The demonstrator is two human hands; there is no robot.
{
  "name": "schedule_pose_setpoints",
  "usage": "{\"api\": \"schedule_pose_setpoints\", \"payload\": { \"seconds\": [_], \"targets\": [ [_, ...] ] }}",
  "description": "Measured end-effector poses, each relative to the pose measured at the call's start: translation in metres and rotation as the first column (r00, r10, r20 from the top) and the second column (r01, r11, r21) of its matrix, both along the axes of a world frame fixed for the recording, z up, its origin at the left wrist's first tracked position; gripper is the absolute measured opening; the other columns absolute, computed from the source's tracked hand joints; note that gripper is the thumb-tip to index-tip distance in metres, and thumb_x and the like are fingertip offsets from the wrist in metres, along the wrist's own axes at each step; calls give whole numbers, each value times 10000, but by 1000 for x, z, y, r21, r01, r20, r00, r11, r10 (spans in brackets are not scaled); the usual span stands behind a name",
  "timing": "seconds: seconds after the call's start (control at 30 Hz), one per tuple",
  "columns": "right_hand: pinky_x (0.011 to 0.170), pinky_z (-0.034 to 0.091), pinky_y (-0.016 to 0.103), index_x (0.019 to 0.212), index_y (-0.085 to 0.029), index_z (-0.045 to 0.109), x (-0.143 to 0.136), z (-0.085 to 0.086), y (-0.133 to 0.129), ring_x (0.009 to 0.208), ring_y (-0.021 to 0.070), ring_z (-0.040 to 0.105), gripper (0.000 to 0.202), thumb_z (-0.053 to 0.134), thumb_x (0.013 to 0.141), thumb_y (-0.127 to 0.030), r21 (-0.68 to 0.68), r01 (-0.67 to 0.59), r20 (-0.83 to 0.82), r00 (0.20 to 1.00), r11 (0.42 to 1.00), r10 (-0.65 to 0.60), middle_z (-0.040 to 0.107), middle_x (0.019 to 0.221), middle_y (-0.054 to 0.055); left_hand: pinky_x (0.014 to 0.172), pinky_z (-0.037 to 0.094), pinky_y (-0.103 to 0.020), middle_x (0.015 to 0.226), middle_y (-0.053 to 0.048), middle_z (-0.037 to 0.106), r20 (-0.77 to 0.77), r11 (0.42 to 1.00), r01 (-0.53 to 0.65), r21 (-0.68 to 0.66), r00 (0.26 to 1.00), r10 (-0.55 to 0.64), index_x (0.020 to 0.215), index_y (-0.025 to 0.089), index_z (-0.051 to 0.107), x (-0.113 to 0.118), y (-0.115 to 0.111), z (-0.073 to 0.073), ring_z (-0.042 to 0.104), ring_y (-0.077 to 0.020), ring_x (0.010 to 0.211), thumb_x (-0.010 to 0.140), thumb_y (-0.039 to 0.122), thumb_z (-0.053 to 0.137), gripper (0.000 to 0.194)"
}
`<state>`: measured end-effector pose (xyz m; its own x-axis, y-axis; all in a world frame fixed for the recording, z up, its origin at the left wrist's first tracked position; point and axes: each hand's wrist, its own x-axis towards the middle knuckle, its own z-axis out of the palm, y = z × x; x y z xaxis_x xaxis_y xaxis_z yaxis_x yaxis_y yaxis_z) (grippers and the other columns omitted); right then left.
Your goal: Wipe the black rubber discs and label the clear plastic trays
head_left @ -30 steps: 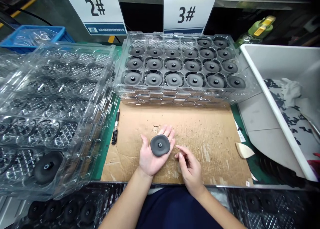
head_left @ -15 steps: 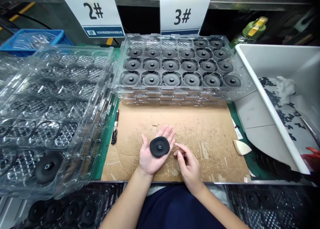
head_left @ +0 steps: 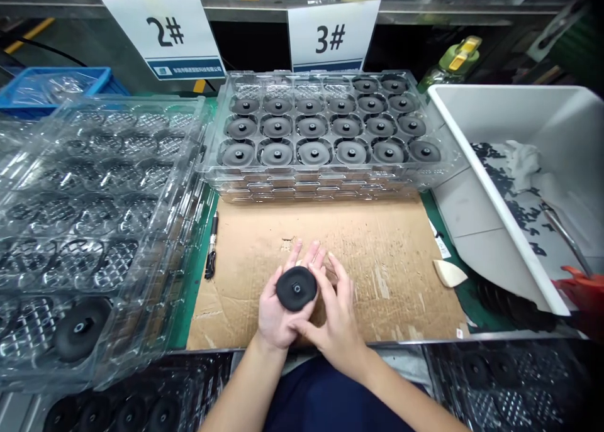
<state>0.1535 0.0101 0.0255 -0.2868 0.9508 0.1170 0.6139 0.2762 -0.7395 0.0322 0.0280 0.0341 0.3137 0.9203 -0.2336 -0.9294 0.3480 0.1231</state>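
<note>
A round black rubber-like disc (head_left: 296, 288) with a small hub at its centre lies on the upturned palm of my left hand (head_left: 276, 315), whose fingers stretch out beneath and beyond it. My right hand (head_left: 337, 315) reaches in from the right, thumb and fingers apart. Its index fingertip is at the disc's right rim, and the thumb tip lies just below the disc, near the left palm. Both hands are above a brown cardboard sheet (head_left: 377, 243). Beyond it, a stack of clear trays (head_left: 311, 180) carries rows of similar black discs.
Clear trays (head_left: 155, 243) at left hold one disc (head_left: 81, 328) in a near pocket. A white bin (head_left: 500, 231) with black scraps stands at right, beside a pale wedge-shaped piece (head_left: 449, 273). A black pen (head_left: 213, 231) lies at the cardboard's left edge. A green-lidded bottle (head_left: 455, 61) stands behind.
My right hand has moved left and up to the disc, its fingers now spread at the rim. My left hand, with the disc on it, has shifted slightly down and left. The view has shifted slightly.
</note>
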Motion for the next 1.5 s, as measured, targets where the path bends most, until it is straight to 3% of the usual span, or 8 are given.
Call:
{"api": "schedule_pose_setpoints", "payload": {
  "seconds": [0.2,0.37,0.77,1.07,1.5],
  "targets": [
    [966,331,553,1234,-232,435,-2,46,2,1257,377,248,644,663,666,-434,86,-67,-16,997,994,69,192,1393,119,1092,109,-329,1430,36,318,78,992,-89,86,994,83,1367,338,216,7,-16,32,182,-147,1335,888,350,163,482],
    [967,346,552,1242,-242,415,2,63,0,1250,380,283,667,670,657,-436,116,-89,-53,994,989,95,202,1397,123,1098,81,-305,1435,72,295,81,987,-103,126,992,93,1359,362,221,11,-21,52,154,-126,1341,890,370,131,478],
    [957,360,556,1222,-226,448,6,73,-2,1246,386,282,683,620,659,-572,85,-112,-85,989,990,119,249,1377,138,1101,81,-299,1440,143,241,52,995,-101,-13,994,101,1330,399,276,14,-32,70,66,-129,1352,877,367,204,460],
    [917,410,526,1140,-198,514,7,79,1,1193,380,354,685,550,643,-667,95,-85,-81,992,992,93,299,1313,158,1103,48,-291,1421,142,276,114,993,-117,2,987,117,1312,386,327,17,-32,72,82,-122,1347,883,355,201,448],
    [970,399,421,1170,-179,448,8,79,-3,1232,307,318,709,641,623,-585,135,-168,-49,983,977,176,217,1351,134,1093,93,-293,1338,36,451,154,984,-177,16,973,172,1194,314,530,18,-35,75,266,-121,1301,903,328,127,497]
  ]
}}
